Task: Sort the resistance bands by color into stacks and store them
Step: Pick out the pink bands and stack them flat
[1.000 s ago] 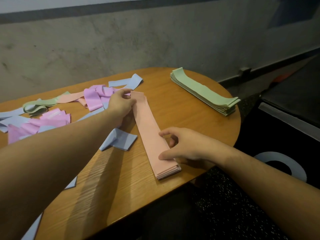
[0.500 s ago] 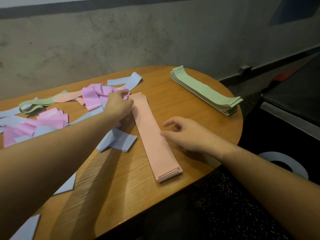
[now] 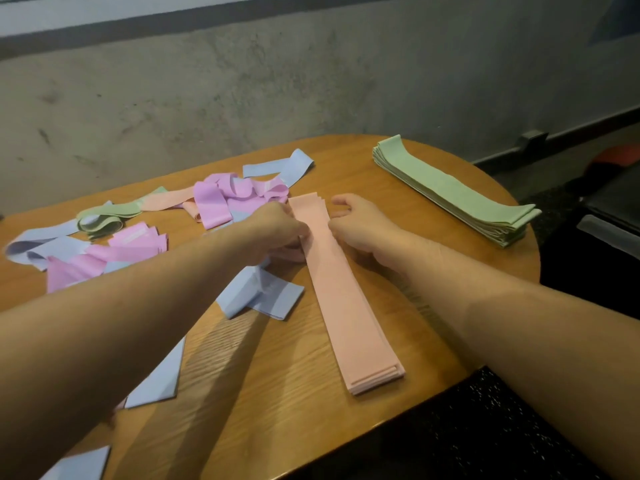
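Observation:
A stack of peach bands lies lengthwise across the middle of the round wooden table. My left hand grips the stack's left edge near its far end, fingers curled. My right hand sits at the opposite edge, thumb touching it, fingers loosely curled. A neat green stack lies at the far right. Unsorted purple bands, a loose green band, a loose peach band and blue bands are scattered at the left.
More blue bands lie folded next to the peach stack and near the table's front left edge. A concrete wall rises just behind the table. A dark box-like object stands to the right, beyond the table's edge.
My right hand left the stack's near end and moved up to its far end. My left hand shifted from the purple pile onto the stack's left edge.

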